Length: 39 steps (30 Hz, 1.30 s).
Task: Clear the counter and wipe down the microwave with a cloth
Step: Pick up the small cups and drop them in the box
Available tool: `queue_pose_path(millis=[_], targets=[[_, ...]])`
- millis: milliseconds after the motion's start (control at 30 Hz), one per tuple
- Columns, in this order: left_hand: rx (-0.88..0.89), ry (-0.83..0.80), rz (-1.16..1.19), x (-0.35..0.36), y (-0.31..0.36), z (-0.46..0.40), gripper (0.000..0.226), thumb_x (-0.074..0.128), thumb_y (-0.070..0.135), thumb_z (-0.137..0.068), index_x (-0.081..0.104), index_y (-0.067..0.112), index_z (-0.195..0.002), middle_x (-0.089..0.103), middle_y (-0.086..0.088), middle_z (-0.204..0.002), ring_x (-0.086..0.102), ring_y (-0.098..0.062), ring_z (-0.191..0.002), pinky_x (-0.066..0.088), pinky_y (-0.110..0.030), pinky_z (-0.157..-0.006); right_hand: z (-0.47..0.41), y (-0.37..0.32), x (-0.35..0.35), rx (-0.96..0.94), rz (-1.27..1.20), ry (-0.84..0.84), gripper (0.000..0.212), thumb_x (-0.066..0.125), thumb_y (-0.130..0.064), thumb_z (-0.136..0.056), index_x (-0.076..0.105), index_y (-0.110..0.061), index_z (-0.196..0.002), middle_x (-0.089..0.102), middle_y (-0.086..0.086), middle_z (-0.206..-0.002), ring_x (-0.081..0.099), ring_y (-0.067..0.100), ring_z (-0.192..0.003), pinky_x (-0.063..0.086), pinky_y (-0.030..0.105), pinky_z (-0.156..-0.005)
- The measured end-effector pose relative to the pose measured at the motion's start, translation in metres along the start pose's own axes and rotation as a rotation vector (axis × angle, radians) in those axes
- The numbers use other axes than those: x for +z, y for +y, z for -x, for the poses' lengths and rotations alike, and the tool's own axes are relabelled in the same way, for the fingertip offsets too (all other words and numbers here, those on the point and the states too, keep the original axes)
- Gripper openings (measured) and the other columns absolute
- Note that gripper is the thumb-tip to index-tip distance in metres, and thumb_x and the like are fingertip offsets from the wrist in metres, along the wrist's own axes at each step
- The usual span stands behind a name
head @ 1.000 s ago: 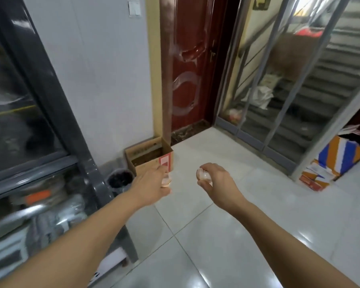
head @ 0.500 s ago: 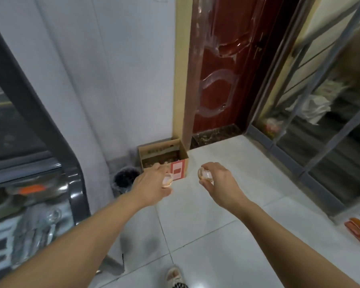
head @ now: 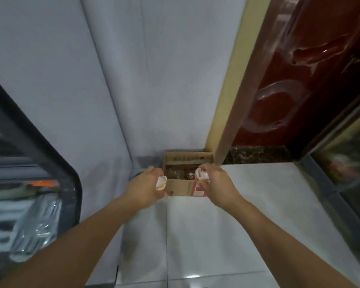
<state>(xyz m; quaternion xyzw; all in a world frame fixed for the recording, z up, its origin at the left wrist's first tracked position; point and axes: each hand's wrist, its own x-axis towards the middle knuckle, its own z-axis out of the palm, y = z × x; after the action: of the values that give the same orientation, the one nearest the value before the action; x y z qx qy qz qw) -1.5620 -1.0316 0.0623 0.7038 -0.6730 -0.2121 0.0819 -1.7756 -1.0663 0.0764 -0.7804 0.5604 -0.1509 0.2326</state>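
My left hand point(head: 144, 187) grips a pale broken shell piece point(head: 161, 182), which looks like eggshell. My right hand point(head: 216, 185) holds a second pale shell piece point(head: 201, 175). Both hands are stretched out in front of me, just above and in front of an open cardboard box point(head: 182, 187) on the floor against the wall. The box holds some rubbish, including clear plastic and a small red item. Neither the microwave nor a cloth is in view.
A dark-framed glass cabinet point(head: 29, 183) fills the left edge. A white wall point(head: 133, 80) stands behind the box, with a dark red door point(head: 299, 80) and a glass partition point(head: 345, 163) to the right. Shiny white floor tiles point(head: 227, 225) lie below my arms.
I have walked closer to the box and turned toward it. Both hands, holding the shell pieces throughout, now hover at its front rim; the small bin beside the box has left sight behind my left hand.
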Motion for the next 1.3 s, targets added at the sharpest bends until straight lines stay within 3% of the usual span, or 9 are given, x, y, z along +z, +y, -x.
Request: queue_pose_path(millis=[100, 367, 600, 733, 833, 1033, 1300], targets=[[-0.092, 0.025, 0.024, -0.004, -0.007, -0.029, 0.046, 0.072, 0.031, -0.074, 0.053, 0.021, -0.115, 0.052, -0.001, -0.119, 0.055, -0.025, -0.107, 0.041, -0.029, -0.081, -0.054, 0.005, 0.001, -0.073, -0.021, -0.08, 0.029, 0.061, -0.017, -0.088, 0.055, -0.017, -0.117, 0.057, 0.004, -0.118, 0.054, 0.02, -0.104, 0.044, 0.03, -0.087], [-0.284, 0.083, 0.026, -0.002, -0.011, -0.105, 0.031, 0.065, 0.03, -0.083, 0.059, 0.011, -0.106, 0.054, 0.0, -0.114, 0.047, -0.015, -0.111, 0.043, -0.029, -0.08, -0.191, 0.031, 0.015, -0.347, -0.014, -0.281, 0.027, 0.06, -0.016, -0.088, 0.055, -0.015, -0.115, 0.058, 0.004, -0.114, 0.054, 0.018, -0.098, 0.041, 0.024, -0.08], [-0.495, 0.131, 0.133, 0.025, -0.033, -0.135, 0.035, 0.068, 0.029, -0.079, 0.056, 0.016, -0.11, 0.049, 0.001, -0.117, 0.052, -0.018, -0.109, 0.042, -0.028, -0.077, -0.253, 0.038, 0.059, -0.427, 0.004, -0.479, 0.031, 0.057, -0.022, -0.092, 0.049, -0.015, -0.12, 0.054, 0.003, -0.122, 0.051, 0.019, -0.113, 0.044, 0.034, -0.096], [-0.567, 0.142, 0.169, 0.04, -0.058, -0.154, 0.039, 0.069, 0.03, -0.078, 0.053, 0.018, -0.112, 0.049, 0.001, -0.116, 0.053, -0.018, -0.108, 0.034, -0.023, -0.071, -0.28, 0.037, 0.087, -0.465, 0.009, -0.527, 0.037, 0.058, -0.019, -0.091, 0.047, -0.013, -0.126, 0.051, 0.005, -0.128, 0.048, 0.021, -0.12, 0.042, 0.038, -0.1], [-0.615, 0.137, 0.181, 0.051, -0.079, -0.172, 0.039, 0.068, 0.029, -0.078, 0.052, 0.019, -0.112, 0.051, 0.0, -0.116, 0.057, -0.021, -0.103, 0.04, -0.025, -0.072, -0.298, 0.038, 0.112, -0.439, -0.006, -0.543, 0.034, 0.059, -0.018, -0.091, 0.049, -0.013, -0.122, 0.052, 0.004, -0.125, 0.05, 0.02, -0.117, 0.044, 0.037, -0.099], [-0.664, 0.099, 0.193, 0.094, -0.136, -0.219, 0.036, 0.063, 0.03, -0.081, 0.048, 0.025, -0.114, 0.048, 0.007, -0.118, 0.057, -0.017, -0.102, 0.039, -0.024, -0.072, -0.336, 0.055, 0.192, -0.441, 0.021, -0.5, 0.021, 0.058, -0.028, -0.091, 0.051, -0.017, -0.108, 0.058, -0.002, -0.101, 0.055, 0.01, -0.089, 0.045, 0.018, -0.076], [-0.724, 0.081, 0.229, 0.22, -0.226, -0.266, 0.042, 0.065, 0.03, -0.08, 0.051, 0.023, -0.119, 0.053, 0.004, -0.123, 0.057, -0.019, -0.108, 0.046, -0.029, -0.08, -0.376, 0.121, 0.349, -0.417, 0.047, -0.586, 0.03, 0.06, -0.021, -0.089, 0.051, -0.01, -0.115, 0.054, 0.004, -0.113, 0.051, 0.019, -0.106, 0.037, 0.02, -0.083]])
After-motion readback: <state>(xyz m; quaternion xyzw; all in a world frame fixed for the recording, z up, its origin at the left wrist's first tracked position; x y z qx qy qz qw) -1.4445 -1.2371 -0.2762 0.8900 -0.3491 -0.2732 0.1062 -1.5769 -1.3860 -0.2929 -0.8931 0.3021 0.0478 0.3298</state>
